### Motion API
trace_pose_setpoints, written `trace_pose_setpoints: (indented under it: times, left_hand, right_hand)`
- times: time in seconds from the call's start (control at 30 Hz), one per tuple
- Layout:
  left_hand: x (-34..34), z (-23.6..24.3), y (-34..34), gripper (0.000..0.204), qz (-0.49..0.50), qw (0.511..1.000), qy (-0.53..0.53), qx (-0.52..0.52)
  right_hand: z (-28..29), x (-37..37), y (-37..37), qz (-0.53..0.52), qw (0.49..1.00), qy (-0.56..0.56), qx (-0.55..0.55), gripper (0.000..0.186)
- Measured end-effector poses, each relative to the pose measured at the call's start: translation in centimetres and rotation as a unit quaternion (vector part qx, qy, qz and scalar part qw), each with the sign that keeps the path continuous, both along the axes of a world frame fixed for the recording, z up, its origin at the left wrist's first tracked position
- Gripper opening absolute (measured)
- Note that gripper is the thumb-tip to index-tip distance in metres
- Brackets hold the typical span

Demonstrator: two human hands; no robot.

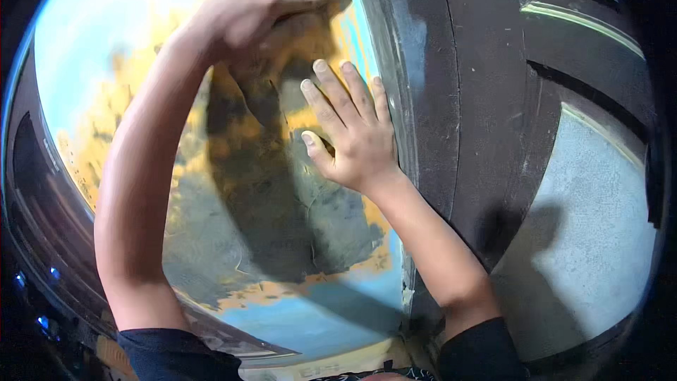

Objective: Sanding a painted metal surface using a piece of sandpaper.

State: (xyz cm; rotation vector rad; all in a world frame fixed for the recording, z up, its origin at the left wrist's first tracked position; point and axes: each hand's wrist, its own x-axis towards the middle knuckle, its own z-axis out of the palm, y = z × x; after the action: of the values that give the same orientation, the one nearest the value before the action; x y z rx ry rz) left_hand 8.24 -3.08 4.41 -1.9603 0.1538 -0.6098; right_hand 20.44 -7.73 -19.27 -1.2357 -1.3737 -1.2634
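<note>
Picture (268, 190) fills the middle of the view, a flat upright-looking surface running up to a dark brown wooden frame (430, 99) on its right. Colours: light blue at top and bottom, yellow-orange patches, grey-brown through the middle. Can't tell if it's printed or painted. Thin crease-like lines cross the grey part, a few near the lower orange edge.

Right hand (360, 141) lies flat on the picture close to its right edge, fingers spread and pointing up, thumb out to the left. Nothing visible in its grip. Left hand (271, 0) is higher, up at the top of the view, fingers stretched toward the frame, tips about at the picture's right border. It's blurred and its palm is hidden, so can't tell whether anything sits under it or how firmly it touches. Hands are apart, neither one closed.

Frame has a long dark seam, scuffs and pale specks. Beyond it, a rough light grey panel (599, 226) sits within dark brown bars, with a yellowish-green edge along one bar. Another dark border (32, 162) curves down the left side; lens bends it.

Light is hard: bold arm shadows on the picture, more on the panel. Small blue lights (44, 323) glow in the dark lower left. Black sleeves (483, 353) end near the elbows.
</note>
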Motion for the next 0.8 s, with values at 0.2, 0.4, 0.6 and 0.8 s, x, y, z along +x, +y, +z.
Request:
trace_pose_setpoints:
  times: [0.2,0.4,0.6,0.8]
  left_hand:
    - [-0.9,1.2,0.7,0.05,-0.006,0.997,-0.073,0.012]
    - [-2.2,-0.2,0.6,0.047,0.033,0.995,-0.092,-0.023]
    - [-4.7,-3.3,0.7,0.06,0.133,0.962,-0.225,-0.085]
    - [-7.6,-4.5,1.0,0.058,0.192,0.926,-0.303,-0.12]
  right_hand:
    - [0.1,-0.4,0.0,-0.002,1.0,0.001,-0.004,0.06]
    - [0.0,-0.2,0.0,-0.006,1.0,0.004,-0.012,0.06]
    - [0.0,-0.2,0.4,-0.013,1.0,0.001,0.004,0.059]
    - [-0.1,-0.1,0.5,-0.011,1.0,-0.001,0.01,0.057]
